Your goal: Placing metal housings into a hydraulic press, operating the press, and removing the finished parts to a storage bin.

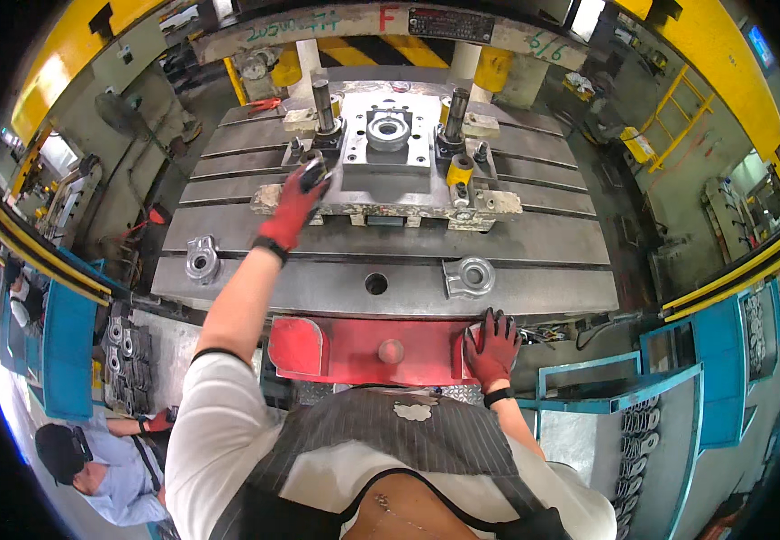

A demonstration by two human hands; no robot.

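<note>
My left hand (298, 205), in a red glove with dark fingertips, reaches forward to the left front corner of the die set (381, 184). Its fingers point forward beside a short post there; no held thing shows. In the middle of the die sits a ring-shaped metal part (388, 131). Two similar metal parts lie on the slotted press bed, one at the left (202, 261) and one at the right (472, 278). Gloved in red too, my right hand (494, 347) rests with spread fingers on the right end of the red panel (363, 349).
Two upright guide pillars, left (323, 106) and right (455, 112), flank the die. An overhead press beam (354, 27) crosses behind. Metal parts fill a blue-framed rack (696, 396) at the right and pile up (122, 360) at the left. A co-worker (106, 468) is at lower left.
</note>
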